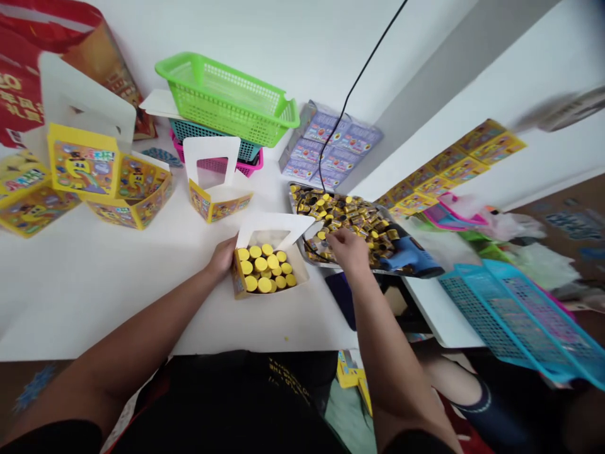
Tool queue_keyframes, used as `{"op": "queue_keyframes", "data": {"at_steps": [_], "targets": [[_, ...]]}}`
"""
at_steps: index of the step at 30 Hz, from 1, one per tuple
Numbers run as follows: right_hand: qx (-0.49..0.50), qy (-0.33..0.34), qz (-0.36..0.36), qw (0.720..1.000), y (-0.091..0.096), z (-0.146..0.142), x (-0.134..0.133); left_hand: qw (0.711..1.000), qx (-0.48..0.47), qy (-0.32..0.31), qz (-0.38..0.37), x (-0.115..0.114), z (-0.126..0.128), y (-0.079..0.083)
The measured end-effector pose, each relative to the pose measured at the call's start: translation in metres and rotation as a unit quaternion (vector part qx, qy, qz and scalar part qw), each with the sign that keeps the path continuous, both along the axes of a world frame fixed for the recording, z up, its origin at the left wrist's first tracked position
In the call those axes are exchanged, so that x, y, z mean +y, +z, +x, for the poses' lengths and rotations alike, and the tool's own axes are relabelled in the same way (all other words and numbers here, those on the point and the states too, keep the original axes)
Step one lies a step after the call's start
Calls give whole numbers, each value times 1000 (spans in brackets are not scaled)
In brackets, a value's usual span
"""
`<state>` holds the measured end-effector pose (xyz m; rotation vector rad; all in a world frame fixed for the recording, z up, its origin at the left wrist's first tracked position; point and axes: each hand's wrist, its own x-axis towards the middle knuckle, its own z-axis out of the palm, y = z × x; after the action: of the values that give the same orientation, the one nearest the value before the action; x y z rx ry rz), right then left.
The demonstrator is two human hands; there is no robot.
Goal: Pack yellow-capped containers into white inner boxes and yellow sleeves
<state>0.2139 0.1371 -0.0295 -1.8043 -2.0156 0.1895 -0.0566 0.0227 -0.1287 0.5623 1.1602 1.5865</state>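
Over a metal tray [293, 195] heaped with yellow-capped canisters [352, 224], the right hand [347, 251] is curling its fingers downward, though whether they are pinching one cannot be told. The left hand [222, 257] is gripping the side of an open yellow box [239, 274] filled with more of them.

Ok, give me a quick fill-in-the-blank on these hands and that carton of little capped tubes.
The left hand rests against the side of a carton of tubes with ____ caps.
The right hand reaches into the heap in a ____ tray.
The lime-green basket sits on a teal basket, which sits on a ____ basket.

Missing words: yellow, metal, pink.
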Motion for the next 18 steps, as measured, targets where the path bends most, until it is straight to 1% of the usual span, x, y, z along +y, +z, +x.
{"op": "queue_keyframes", "data": {"at_steps": [2,4,6,8,9,10,12,14,16,17,18], "targets": [[-113,-29,-75,990,-4,1,46,1000,1,4,-3,1,0,0],[-173,-35,-125,976,-14,-6,78,1000,2,2,-2,3,0,-2],[-187,-37,-149,970,-26,-17,97,1000,6,-7,1,3,-2,-3],[-188,-38,-162,968,-34,-27,105,1000,10,-11,2,3,-3,-4],[-187,-39,-166,967,-35,-30,107,1000,14,-12,1,3,-4,-4],[-185,-40,-165,968,-34,-31,108,1000,16,-12,1,3,-4,-4],[-179,-45,-154,971,-26,-28,104,1000,18,-13,4,2,-4,-3],[-125,-47,-122,983,-12,-16,89,1000,15,-14,8,2,-4,-3],[6,-20,-80,997,3,0,59,1000,7,-14,5,2,-3,-3],[91,12,-61,994,9,7,38,1000,2,-12,0,2,-3,-3],[168,54,-47,983,14,13,15,1000,-2,-10,-5,3,-3,-4]]}}
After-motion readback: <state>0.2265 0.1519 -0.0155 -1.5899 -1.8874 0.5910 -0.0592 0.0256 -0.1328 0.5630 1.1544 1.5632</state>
